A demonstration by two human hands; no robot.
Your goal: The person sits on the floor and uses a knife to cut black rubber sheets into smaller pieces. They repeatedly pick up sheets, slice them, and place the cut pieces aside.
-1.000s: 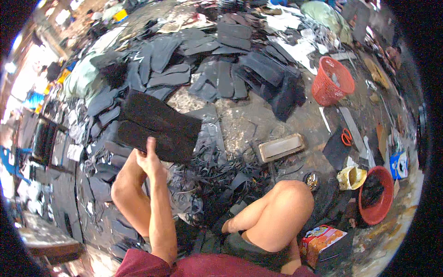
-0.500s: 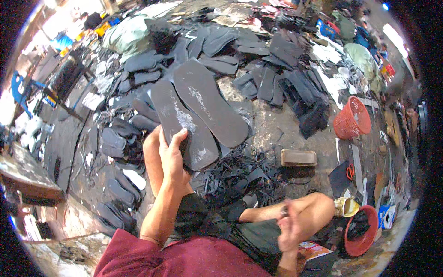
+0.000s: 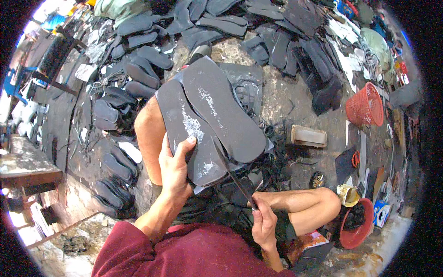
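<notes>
My left hand [image 3: 176, 168] grips the lower left side of a dark sheet with two shoe-sole shapes, its thumb on top. The left sole [image 3: 182, 122] and the right sole [image 3: 226, 115] lie side by side with a narrow gap between them; both carry whitish smears. In my right hand [image 3: 264, 226], fingers are closed round a knife [image 3: 241, 185] with a long, thin, dark blade. The blade points up and left, its tip at the gap between the soles, near their lower ends. The knife's handle is mostly hidden by the fingers.
A rectangular block [image 3: 308, 136] lies on the floor to the right. Beyond it are a red basket [image 3: 363, 106], orange-handled scissors [image 3: 355, 159] and a red bin [image 3: 369, 233] with dark scraps. Stacked dark soles [image 3: 279, 51] spread across the far floor; more lie at left.
My right hand has come up and left from beside my right knee, bringing the knife to the gap between the soles. My left hand still holds the soles, which appear lower and farther right.
</notes>
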